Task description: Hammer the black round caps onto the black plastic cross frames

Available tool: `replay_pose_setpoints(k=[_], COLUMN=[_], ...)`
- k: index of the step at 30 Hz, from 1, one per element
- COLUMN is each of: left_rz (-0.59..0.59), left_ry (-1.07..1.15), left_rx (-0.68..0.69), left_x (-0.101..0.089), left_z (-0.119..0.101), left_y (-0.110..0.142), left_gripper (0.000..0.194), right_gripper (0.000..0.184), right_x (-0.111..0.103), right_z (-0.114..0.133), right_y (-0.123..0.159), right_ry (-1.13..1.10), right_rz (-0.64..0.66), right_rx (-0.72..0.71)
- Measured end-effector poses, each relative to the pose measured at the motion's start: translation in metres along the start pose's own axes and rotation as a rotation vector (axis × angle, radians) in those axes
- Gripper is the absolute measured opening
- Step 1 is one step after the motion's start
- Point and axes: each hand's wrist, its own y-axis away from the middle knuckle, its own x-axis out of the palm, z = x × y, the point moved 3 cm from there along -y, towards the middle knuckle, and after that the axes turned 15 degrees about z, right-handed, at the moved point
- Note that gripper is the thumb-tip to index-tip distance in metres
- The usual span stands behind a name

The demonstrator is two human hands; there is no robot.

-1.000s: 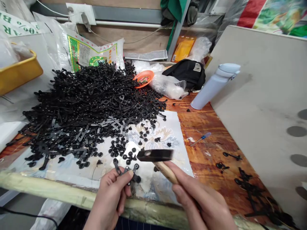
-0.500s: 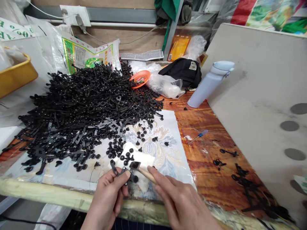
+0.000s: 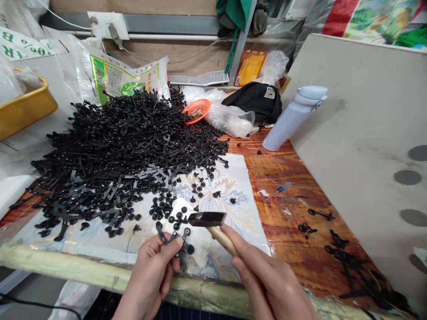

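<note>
Between thumb and fingers, my left hand [image 3: 154, 271] pinches a small black plastic linkage [image 3: 174, 240] with several jointed arms and round ends, close over the cloth. My right hand [image 3: 267, 271] is wrapped round the wooden handle of a hammer [image 3: 222, 238]. The hammer's dark metal head is raised just right of and above the linkage, apart from it. Small black round plugs [image 3: 179, 215] lie scattered beyond my left hand on a white patch of the patterned cloth [image 3: 230, 178].
A big heap of black plastic parts [image 3: 126, 138] covers the left and back. To the right are a pale blue bottle [image 3: 290, 120], a small screwdriver [image 3: 277, 192] and loose black parts [image 3: 347, 258]. An orange dish [image 3: 198, 111] and black pouch [image 3: 256, 100] sit behind; a grey panel [image 3: 360, 111] stands right.
My right hand has lifted the hammer up and to the right, away from the linkage. The left hand keeps its pinch on the linkage in nearly the same place.
</note>
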Motion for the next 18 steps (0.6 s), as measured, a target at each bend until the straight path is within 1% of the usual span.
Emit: replay_pose_setpoints(k=[3,5,6,8,10,11,12,13,14,16,18], left_rz=[0.007,0.024,0.045,0.112,0.194,0.226,0.251,0.265,0.274,0.277,0.267], left_ry=[0.01,0.041,0.068,0.144,0.228,0.266,0.3,0.333,0.369,0.442,0.505], left_rx=[0.006,0.023,0.029,0.036,0.042,0.051,0.065,0.081,0.092,0.096,0.095], left_x=[-0.002,-0.004,-0.006,-0.009,-0.013,-0.016,-0.018,-0.02,-0.022,-0.025,-0.029], left_z=[0.003,0.004,0.004,0.003,0.002,0.001,-0.001,-0.002,-0.002,-0.002,-0.001], left_y=[-0.001,-0.002,-0.001,0.0,0.003,0.005,0.007,0.009,0.012,0.016,0.021], left_gripper=[0.039,0.039,0.04,0.041,0.043,0.043,0.042,0.041,0.04,0.037,0.034], right_gripper=[0.051,0.048,0.045,0.044,0.049,0.051,0.053,0.054,0.057,0.065,0.069], right_x=[0.003,0.001,-0.002,-0.012,-0.023,-0.028,-0.032,-0.035,-0.039,-0.048,-0.056], right_z=[-0.003,-0.008,-0.013,-0.029,-0.052,-0.066,-0.079,-0.093,-0.107,-0.131,-0.149], right_y=[-0.003,-0.006,-0.008,-0.011,-0.016,-0.019,-0.024,-0.029,-0.035,-0.049,-0.062], right_ry=[0.003,-0.053,-0.101,-0.216,-0.332,-0.359,-0.354,-0.306,-0.2,-0.08,0.044], right_rz=[0.058,0.065,0.037,-0.078,-0.205,-0.247,-0.263,-0.246,-0.232,-0.248,-0.269], right_rx=[0.013,0.02,0.042,0.134,0.265,0.325,0.381,0.444,0.513,0.572,0.598])
